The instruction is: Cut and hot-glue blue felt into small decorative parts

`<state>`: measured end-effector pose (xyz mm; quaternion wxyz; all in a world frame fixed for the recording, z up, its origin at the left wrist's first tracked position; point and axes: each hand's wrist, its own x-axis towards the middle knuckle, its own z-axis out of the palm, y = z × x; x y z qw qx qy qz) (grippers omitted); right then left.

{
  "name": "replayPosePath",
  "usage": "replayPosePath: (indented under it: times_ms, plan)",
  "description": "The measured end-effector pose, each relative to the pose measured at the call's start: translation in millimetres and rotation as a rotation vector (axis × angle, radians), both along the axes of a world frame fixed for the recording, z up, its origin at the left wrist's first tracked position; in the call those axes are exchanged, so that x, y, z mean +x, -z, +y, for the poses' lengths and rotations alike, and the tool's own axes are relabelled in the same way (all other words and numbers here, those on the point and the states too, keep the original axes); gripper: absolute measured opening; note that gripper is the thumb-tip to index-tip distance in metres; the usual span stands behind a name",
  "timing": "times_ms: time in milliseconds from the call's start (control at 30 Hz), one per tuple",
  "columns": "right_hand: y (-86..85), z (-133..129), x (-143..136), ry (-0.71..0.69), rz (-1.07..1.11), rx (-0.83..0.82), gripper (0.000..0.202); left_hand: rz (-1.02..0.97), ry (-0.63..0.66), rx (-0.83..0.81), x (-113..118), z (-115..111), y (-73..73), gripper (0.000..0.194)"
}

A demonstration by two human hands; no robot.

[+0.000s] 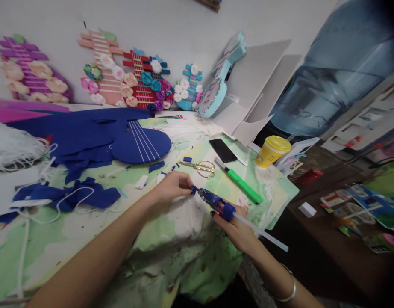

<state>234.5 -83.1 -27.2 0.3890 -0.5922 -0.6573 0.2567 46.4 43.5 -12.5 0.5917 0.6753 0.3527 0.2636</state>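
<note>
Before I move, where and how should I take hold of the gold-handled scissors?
The gold-handled scissors are probably best taken by their loops, from the right and above: they lie flat, loops to the right, blades pointing left. The right hand holds the glue gun.

The bare left forearm (97,252) stretches toward 2 o'clock, the left hand (174,186) pinching with curled fingers. The right forearm (267,261) angles toward 10 o'clock; the right hand (238,229), at the left's 4 o'clock, grips, one dark-nailed digit extended.
</note>
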Motion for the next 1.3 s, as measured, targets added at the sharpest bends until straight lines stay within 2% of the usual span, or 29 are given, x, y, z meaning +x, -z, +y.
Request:
replayPosePath:
  times_ms: [467,600,800,900,1033,1100,1167,1300]
  plan:
    - [4.5,-1.8,3.3,0.037,0.004,0.010,0.022,-0.027,0.030,0.029,-1.0,3.1,2.3,0.006]
    - [2.3,-3.0,3.2,0.053,-0.021,0.011,0.023,-0.036,0.024,0.015,-0.4,2.3,1.3,0.006]
    - [-5.9,-3.2,12.7,0.111,-0.123,0.103,0.019,-0.003,-0.026,-0.016,0.2,-2.1,0.5,0.007]
    - [-16.1,0.5,38.9,0.191,-0.225,0.189,0.016,0.008,-0.075,-0.053,-0.1,-5.2,-0.3,0.009]
    - [-30.2,12.3,97.3,0.264,-0.549,0.295,0.012,-0.073,-0.104,-0.057,-1.9,-1.4,-3.8,0.012]
    - [-34.7,20.1,126.5,0.248,-0.767,0.243,0.016,-0.084,-0.102,-0.027,-3.4,3.8,-6.3,0.013]
    - [-36.9,28.3,150.3,0.246,-0.948,0.124,0.019,-0.076,-0.096,-0.004,-4.7,9.0,-8.1,0.016]
    - [-34.5,45.5,182.8,0.177,-1.089,-0.038,0.020,-0.090,-0.116,0.027,-6.3,14.0,-8.4,0.016]
